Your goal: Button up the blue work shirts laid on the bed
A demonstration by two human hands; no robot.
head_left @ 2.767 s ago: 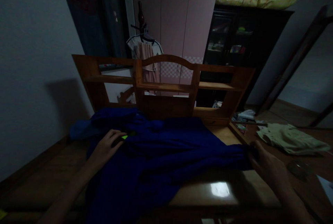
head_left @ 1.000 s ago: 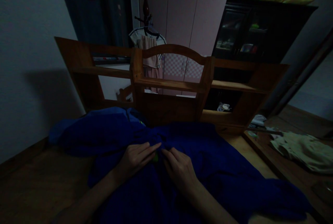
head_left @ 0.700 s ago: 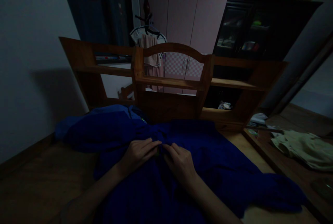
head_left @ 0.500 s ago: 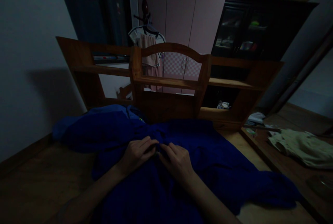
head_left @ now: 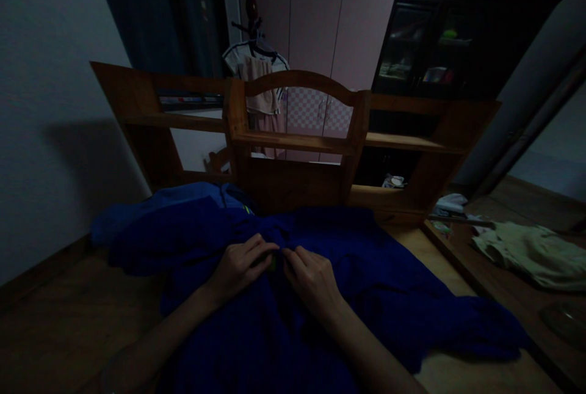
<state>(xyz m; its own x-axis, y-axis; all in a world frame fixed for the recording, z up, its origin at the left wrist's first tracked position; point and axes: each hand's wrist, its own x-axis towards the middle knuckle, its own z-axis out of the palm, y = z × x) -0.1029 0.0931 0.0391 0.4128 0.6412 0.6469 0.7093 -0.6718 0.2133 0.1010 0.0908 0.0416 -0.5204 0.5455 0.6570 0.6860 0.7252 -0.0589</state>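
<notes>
A dark blue long-sleeved garment (head_left: 366, 284) lies spread over a wooden surface, one sleeve reaching out to the right. Near its upper middle, my left hand (head_left: 242, 262) pinches the cloth between thumb and fingers. My right hand (head_left: 311, 278) is closed on the same cloth just beside it, the fingertips of both hands almost meeting. A small greenish spot (head_left: 273, 263) shows by the left thumb; what it is I cannot make out. Whether a button or other fastener sits between the fingers is hidden. Lighter blue cloth (head_left: 155, 198) lies partly under the garment at the left.
A wooden headboard with shelves (head_left: 293, 143) stands just beyond the garment. The white wall (head_left: 55, 156) closes off the left side. Past the bed's right edge lies pale crumpled clothing (head_left: 531, 253). Behind are a pink wardrobe (head_left: 315, 27), a dark cabinet (head_left: 458, 46) and a coat stand (head_left: 251, 3).
Both hands stay at nearly the same place on the cloth, with the fingers slightly shifted. The greenish spot shows more clearly by the left thumb. The view has tilted a little.
</notes>
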